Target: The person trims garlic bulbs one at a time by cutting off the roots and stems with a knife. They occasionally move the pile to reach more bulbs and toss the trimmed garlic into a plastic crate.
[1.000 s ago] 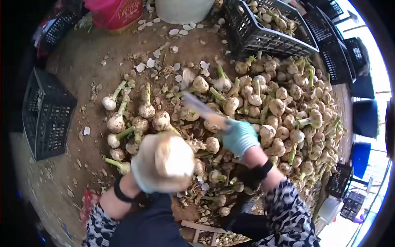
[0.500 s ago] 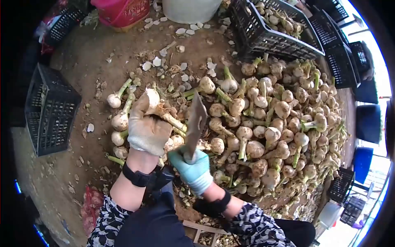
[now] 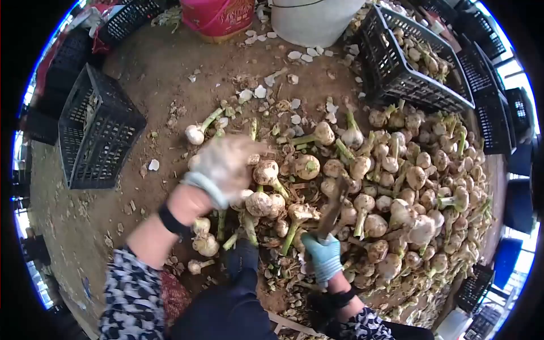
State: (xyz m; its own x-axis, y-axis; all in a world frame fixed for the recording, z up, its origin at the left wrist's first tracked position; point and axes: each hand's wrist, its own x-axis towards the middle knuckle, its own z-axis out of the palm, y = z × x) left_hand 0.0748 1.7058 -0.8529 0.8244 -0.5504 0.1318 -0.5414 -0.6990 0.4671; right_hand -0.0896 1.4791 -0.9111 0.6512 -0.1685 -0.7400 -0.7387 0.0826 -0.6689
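My right hand, in a light teal glove, is closed around the handle of a broad, brownish knife, its blade pointing up and away from me beside the garlic pile. My left hand, in a pale work glove, is smeared by motion above several garlic bulbs on the left, so its fingers and anything in them cannot be made out. Just right of it lies a garlic bulb; another garlic bulb is below. A trimmed-looking garlic bulb lies between the hands.
A large garlic pile spreads across the right. Behind it stands a black crate holding garlic. Another black crate stands at left. A pink bucket and white bucket are at the back. Peel scraps litter the ground.
The view has shifted. My left hand, which was gripping a garlic bulb by the blade, is now blurred and farther from the knife. My right hand has moved right, still holding the knife.
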